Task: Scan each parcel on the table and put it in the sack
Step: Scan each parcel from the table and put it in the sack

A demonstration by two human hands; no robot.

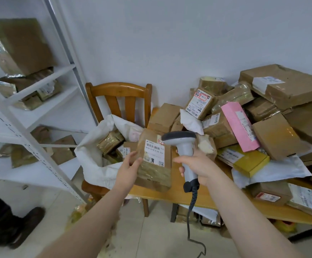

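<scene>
Two hands work apart: the left hand (128, 169) grips the parcel (156, 174) over the surface's (162, 197) left edge, beside the sack (93, 161); the right hand (196, 164) is wrapped round the scanner (182, 141); best tilt its head squarely onto the barcode label (154, 152).

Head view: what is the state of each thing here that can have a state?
Parcel: held, label toward the camera.
Scanner: gripped upright, head near the parcel's label.
Sack: open, on the chair, parcels inside.
Left hand: holds the parcel.
Right hand: grips the scanner.
</scene>
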